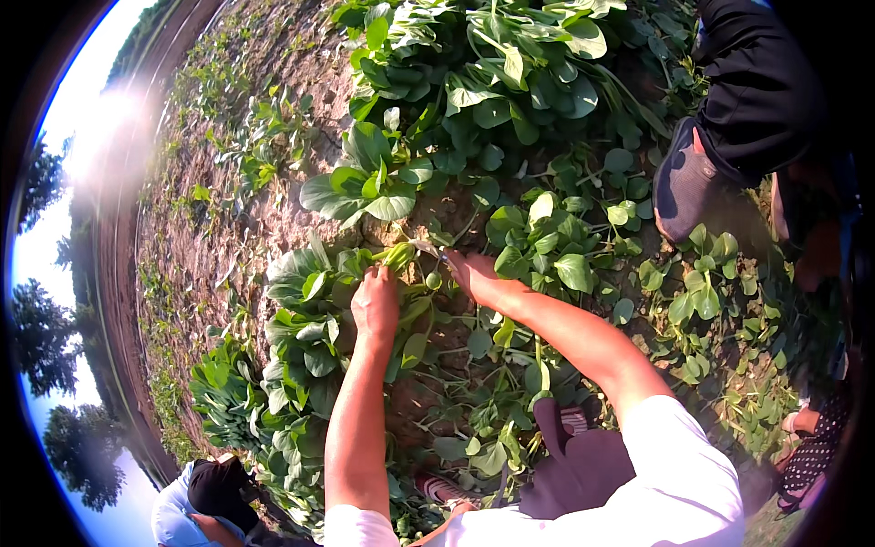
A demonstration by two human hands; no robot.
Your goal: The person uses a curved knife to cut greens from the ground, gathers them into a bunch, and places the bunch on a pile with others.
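My left hand (376, 301) is closed around the base of a leafy green plant (396, 256), whose pale stalks show just beyond the fingers. My right hand (472, 273) grips a small knife (427, 247); its narrow blade reaches to the cut or root end of that plant, and its handle is mostly hidden in the hand. Broad-leaved greens (307, 321) grow thickly left of my left hand. Another leafy plant (372, 184) stands beyond my hands, on the soil.
A large heap of greens (499, 68) lies at the top. Low plants (547, 239) grow right of my hands. A person's shoe (683, 181) and dark trouser leg are at upper right. Another person (198, 506) bends at lower left. More legs (813, 444) show at lower right.
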